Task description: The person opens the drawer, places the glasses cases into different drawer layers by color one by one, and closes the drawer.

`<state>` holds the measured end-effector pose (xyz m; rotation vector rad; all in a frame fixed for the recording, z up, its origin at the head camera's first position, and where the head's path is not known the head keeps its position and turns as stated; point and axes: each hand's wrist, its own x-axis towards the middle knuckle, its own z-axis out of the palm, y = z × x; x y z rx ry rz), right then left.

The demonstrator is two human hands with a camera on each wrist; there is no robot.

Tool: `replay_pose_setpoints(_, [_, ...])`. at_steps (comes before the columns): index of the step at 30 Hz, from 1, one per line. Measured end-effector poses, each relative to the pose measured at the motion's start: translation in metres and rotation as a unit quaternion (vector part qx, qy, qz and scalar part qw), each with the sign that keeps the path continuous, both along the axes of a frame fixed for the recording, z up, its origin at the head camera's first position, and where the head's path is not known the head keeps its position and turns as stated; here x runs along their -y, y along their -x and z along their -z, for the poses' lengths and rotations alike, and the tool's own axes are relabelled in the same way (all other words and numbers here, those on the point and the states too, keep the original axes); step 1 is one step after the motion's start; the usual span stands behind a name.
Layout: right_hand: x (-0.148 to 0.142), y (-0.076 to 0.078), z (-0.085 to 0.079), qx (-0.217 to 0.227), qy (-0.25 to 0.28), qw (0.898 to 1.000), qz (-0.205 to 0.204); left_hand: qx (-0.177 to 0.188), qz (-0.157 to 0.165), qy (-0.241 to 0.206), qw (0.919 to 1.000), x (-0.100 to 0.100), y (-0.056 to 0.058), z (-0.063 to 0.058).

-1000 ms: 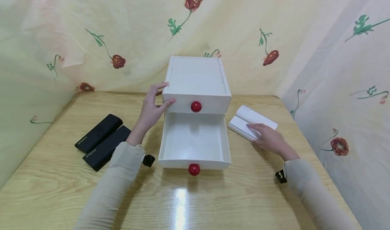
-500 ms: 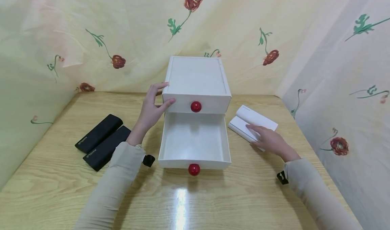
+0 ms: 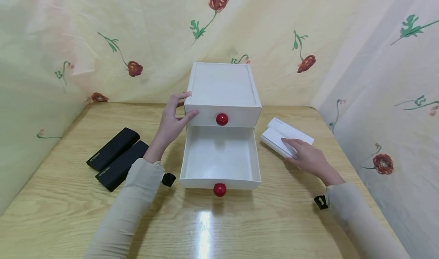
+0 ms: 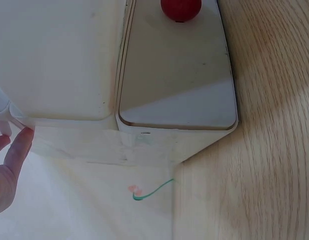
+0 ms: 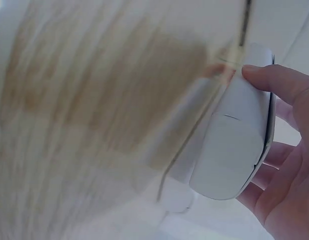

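Clearly, the half-curled right hand (image 3: 307, 157) grips a white case (image 3: 275, 139).

Possibly a curtained indoor booth: wood-grain table (image 3: 274, 221), creased flower-printed sheeting (image 3: 164, 37) on three sides.

Four cases (image 3: 112, 147), two drawers (image 3: 200, 184), two knobs (image 3: 222, 119), two hands (image 3: 310, 158).

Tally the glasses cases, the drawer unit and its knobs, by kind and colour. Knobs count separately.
Black glasses cases: 2
White glasses cases: 2
White drawer unit: 1
Red knobs: 2
Total: 7
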<state>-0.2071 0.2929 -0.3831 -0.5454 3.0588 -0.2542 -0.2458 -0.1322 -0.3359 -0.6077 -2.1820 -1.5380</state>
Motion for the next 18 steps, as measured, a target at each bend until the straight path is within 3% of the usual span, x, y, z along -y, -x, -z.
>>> replay_pose_setpoints(12, [0.004,-0.034,-0.03,-0.062,0.013,0.998,-0.025,0.003,0.004,0.003,1.0,-0.003,-0.001,-0.001])
replay_pose_setpoints(18, [0.008,-0.047,-0.038,-0.09,0.021,0.995,-0.041,0.011,0.0,0.004,0.9999,0.0,-0.002,-0.002])
